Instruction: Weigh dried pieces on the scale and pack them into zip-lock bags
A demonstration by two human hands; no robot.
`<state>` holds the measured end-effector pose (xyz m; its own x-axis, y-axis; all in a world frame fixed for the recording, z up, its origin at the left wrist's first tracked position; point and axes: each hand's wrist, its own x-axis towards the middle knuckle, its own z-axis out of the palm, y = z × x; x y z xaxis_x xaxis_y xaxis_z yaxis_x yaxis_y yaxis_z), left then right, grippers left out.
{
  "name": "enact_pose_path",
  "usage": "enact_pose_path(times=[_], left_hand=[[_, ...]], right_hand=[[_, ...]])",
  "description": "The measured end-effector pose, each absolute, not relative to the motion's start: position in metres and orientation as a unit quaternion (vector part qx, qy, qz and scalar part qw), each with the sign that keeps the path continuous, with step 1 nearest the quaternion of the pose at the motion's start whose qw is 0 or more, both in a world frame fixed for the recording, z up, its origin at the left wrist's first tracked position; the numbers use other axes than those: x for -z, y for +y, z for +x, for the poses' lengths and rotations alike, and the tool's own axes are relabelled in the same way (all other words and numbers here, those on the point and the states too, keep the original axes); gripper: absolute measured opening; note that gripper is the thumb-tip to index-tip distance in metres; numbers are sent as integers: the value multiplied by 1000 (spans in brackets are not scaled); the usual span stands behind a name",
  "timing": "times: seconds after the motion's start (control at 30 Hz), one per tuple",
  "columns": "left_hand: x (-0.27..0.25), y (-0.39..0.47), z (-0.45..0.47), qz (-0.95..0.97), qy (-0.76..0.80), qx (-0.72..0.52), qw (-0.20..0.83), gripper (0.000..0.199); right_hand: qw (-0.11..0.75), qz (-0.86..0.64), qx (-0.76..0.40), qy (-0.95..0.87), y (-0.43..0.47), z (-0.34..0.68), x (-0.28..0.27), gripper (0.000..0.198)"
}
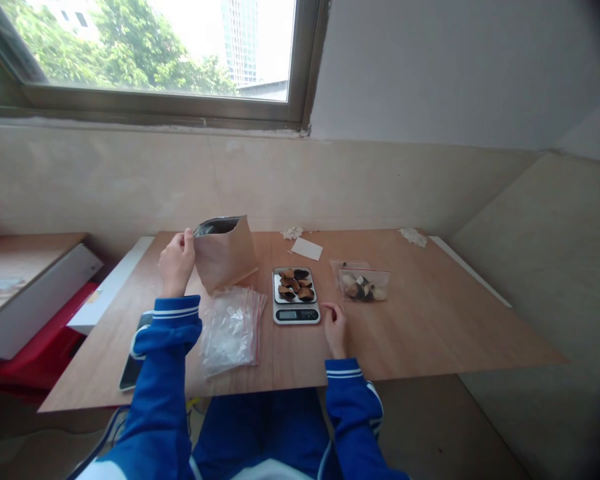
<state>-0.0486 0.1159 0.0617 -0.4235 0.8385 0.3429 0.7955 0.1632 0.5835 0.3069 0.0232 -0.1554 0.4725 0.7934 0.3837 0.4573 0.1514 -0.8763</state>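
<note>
My left hand (pixel 177 262) pinches the left edge of a brown paper bag (pixel 225 257), whose silvery inside shows at its open top. My right hand (pixel 335 327) rests on the table just right of a digital kitchen scale (pixel 297 316). Its index finger points toward the scale's lower right side, and the other fingers look curled, with nothing visible in them. On the scale's platform lie several brown, dark-edged dried pieces (pixel 295 285). The digits on its display are too small to read. A stack of clear zip bags (pixel 230 331) lies between the paper bag and the table's front edge.
Right of the scale lies a filled zip bag (pixel 364 285) with pale and dark pieces. A white card (pixel 307 249) and crumpled white scraps (pixel 293 233) are at the back. A phone-like dark device (pixel 131 367) lies under my left forearm. The wooden table (pixel 430 320) meets the wall behind.
</note>
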Motion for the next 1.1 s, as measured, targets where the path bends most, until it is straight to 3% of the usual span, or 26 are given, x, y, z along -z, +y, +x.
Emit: enact_pose_path(times=[0.27, 0.5, 0.6, 0.73, 1.1], left_hand=[[-23, 112, -48, 505, 726, -458, 90, 49], [27, 84, -22, 479, 680, -553, 47, 41], [54, 62, -2, 567, 683, -437, 145, 25], [86, 33, 24, 699, 638, -221, 236, 25], [85, 21, 30, 740, 616, -108, 248, 16]], right_hand=[[572, -644, -162, -482, 21, 305, 153, 27], [572, -649, -140, -482, 22, 305, 154, 23], [570, -651, -141, -481, 22, 305, 154, 22], [569, -654, -141, -478, 21, 305, 155, 23], [583, -645, -140, -473, 21, 301, 154, 22]])
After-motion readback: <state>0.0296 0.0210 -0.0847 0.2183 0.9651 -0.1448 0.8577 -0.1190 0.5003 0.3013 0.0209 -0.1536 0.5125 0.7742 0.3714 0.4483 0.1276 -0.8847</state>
